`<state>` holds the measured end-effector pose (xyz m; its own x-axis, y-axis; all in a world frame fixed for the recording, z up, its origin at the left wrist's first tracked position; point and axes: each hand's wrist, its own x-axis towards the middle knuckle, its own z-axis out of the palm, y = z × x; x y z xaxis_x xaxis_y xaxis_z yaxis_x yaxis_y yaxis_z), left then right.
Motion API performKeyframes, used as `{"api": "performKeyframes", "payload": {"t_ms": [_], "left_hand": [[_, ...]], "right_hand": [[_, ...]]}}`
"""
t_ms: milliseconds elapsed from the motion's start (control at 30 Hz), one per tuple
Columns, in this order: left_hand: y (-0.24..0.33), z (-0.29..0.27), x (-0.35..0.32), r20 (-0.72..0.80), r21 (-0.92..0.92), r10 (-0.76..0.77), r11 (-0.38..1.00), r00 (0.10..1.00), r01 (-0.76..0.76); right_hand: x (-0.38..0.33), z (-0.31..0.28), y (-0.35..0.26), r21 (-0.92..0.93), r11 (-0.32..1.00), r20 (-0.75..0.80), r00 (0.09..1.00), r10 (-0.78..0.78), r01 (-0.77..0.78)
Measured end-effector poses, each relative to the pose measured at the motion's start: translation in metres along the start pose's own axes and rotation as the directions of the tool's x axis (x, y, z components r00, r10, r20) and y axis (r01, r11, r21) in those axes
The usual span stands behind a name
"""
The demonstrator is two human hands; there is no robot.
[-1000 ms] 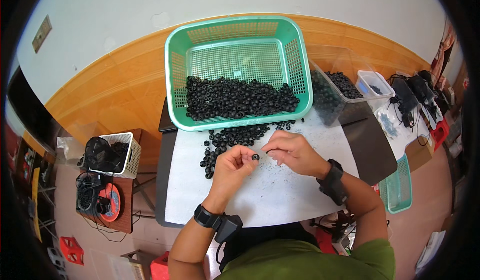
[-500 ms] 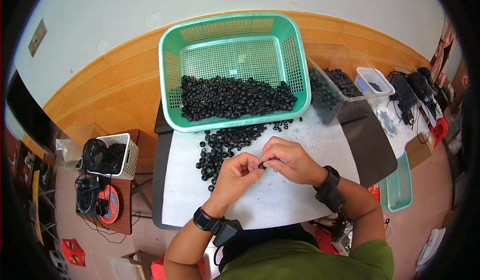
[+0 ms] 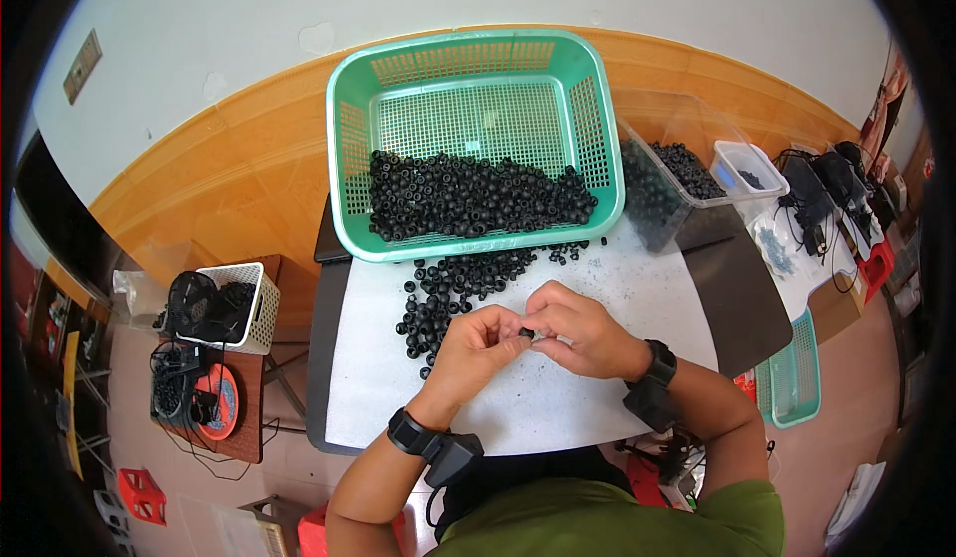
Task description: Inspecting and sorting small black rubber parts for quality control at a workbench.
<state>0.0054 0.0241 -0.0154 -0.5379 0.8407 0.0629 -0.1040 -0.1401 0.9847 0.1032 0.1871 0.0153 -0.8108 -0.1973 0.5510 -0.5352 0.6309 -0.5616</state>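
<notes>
Over the white table sheet point(image 3: 597, 408), my left hand point(image 3: 472, 354) and my right hand point(image 3: 582, 334) meet at the fingertips. Pinched between them is a small black round part point(image 3: 526, 334), mostly covered by the fingers; it looks like the loose pieces nearby. Those pieces, a spread of short black ring-shaped parts point(image 3: 438, 308), lie just beyond and left of my left hand. Behind them stands a green plastic basket point(image 3: 476, 248), its near half filled with a heap of the same black parts point(image 3: 468, 197).
Right of the basket is a clear plastic bin point(image 3: 687, 221) holding more black parts, with a small white tub point(image 3: 749, 167) beyond. To the left, a low brown table carries a white basket point(image 3: 261, 310) and an orange-red dish point(image 3: 225, 408). Another green basket point(image 3: 797, 373) sits low at right.
The whole view has shifted slightly, with the basket and table a little further right. My fingers have moved slightly around the small black part, which both hands still hold.
</notes>
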Motion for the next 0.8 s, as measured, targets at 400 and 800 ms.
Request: {"api": "performKeyframes", "payload": {"t_ms": [400,800], "left_hand": [[0.007,-0.003,-0.003,0.109,-0.161,-0.121,0.977,0.987,0.137],[0.003,-0.006,0.000,0.091,-0.213,-0.106,0.969,0.990,0.123]], "right_hand": [[-0.002,0.013,0.001,-0.044,0.997,-0.118,0.991,-0.069,0.064],[-0.005,0.014,-0.004,-0.027,0.997,-0.118,0.991,0.062,-0.065]]}}
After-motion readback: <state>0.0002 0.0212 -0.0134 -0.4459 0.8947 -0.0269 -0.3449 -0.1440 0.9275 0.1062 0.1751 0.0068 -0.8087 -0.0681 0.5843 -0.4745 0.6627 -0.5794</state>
